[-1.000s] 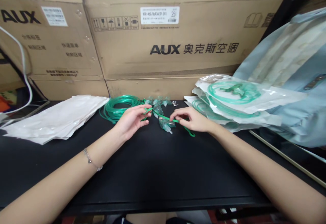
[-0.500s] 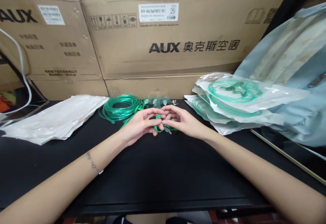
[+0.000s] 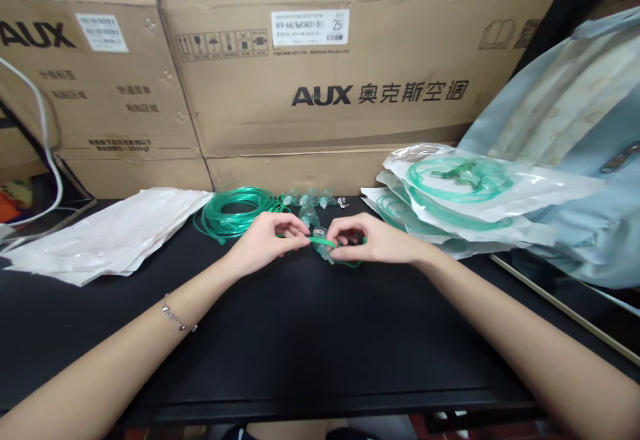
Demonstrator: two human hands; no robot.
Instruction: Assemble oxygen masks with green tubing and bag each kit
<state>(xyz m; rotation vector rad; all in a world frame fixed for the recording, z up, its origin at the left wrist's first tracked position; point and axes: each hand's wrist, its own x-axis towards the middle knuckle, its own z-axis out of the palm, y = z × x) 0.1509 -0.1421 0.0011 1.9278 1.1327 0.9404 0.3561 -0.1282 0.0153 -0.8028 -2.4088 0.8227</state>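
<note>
Between my fingertips a bright green elastic strap (image 3: 321, 242) is stretched nearly level. My left hand (image 3: 275, 239) pinches its left end, and my right hand (image 3: 367, 240) pinches its right end. Just behind and below the strap lies a clear green plastic mask (image 3: 324, 254), partly covered by my right fingers. More clear masks (image 3: 309, 212) stand behind my hands near the carton. To the left of them rests a coil of green tubing (image 3: 237, 208), with several green straps (image 3: 281, 204) beside it.
A stack of white pouches (image 3: 115, 230) lies at the left. Clear-fronted packs with green tubing (image 3: 480, 180) are piled at the right, next to a pale blue bag (image 3: 560, 113). Large cardboard cartons (image 3: 240, 107) wall off the back of the black table (image 3: 300, 347). A white cable (image 3: 45, 120) hangs at far left.
My hands have drawn apart, left hand to the left and right hand to the right. The strap, looped and bunched before, is now pulled straight between them, and the mask below shows more.
</note>
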